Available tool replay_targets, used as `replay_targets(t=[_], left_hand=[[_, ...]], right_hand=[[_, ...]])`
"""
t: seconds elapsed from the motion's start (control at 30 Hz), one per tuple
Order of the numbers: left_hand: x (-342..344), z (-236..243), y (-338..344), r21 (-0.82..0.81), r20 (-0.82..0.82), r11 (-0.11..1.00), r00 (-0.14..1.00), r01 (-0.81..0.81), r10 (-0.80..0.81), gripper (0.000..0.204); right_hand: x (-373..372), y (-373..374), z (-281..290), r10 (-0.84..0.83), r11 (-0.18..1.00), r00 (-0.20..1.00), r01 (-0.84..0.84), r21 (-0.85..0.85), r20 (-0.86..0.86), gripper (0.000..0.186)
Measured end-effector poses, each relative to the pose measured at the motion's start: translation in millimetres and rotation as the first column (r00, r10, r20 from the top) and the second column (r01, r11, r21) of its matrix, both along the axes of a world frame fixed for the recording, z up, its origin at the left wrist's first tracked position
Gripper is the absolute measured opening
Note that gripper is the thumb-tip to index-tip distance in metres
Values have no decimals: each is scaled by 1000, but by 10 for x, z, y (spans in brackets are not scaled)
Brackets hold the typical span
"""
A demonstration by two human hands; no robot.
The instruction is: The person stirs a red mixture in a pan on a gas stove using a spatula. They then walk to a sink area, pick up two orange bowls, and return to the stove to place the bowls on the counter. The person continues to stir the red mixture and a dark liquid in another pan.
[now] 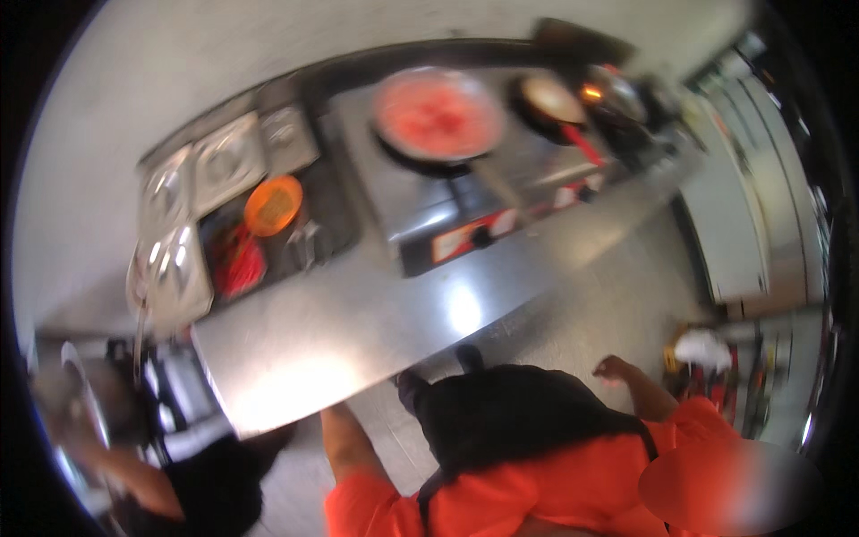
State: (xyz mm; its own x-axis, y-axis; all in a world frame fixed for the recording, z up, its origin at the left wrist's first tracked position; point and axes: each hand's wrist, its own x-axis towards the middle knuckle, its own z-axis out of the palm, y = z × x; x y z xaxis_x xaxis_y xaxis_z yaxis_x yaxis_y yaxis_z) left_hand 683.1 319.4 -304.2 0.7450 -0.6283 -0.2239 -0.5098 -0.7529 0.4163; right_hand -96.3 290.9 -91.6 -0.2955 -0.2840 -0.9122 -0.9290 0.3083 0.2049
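Blurry shot, but here's what I could make out. The left hand [333,413] was right up against the near edge of the steel counter [358,322], and I couldn't tell if it was gripping or just resting there. The right hand [614,367] hung out to the side, well apart from the counter, fingers loosely curled around nothing. Up and ahead of the left hand sat a big pan [438,116] of red stuff on the stove [429,215]. I'd guess it's heavy, hot and sloshy, so grab it by the long handle pointing back toward the hands. Further left of that hand were 1 orange lid [273,204] and a tray of red chillies [237,259]. Beyond the right hand was a smaller pan [550,97]. Somebody else's arm [134,483] was at the far left.
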Motion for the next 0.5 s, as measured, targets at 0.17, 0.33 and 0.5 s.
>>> replay_targets(t=[0.17,0.33,0.5], left_hand=[[-251,424,-251,-100,25,976,980,-196,199,37],[-1290,1065,173,-52,-113,989,984,-142,135,38],[-2154,1120,414,-113,-707,506,288,855,-646,52]], right_hand=[[1077,-143,332,-212,888,920,322,-329,330,33],[929,299,170,-160,799,872,390,-458,463,33],[284,606,-606,-196,829,821,431,-356,537,28]])
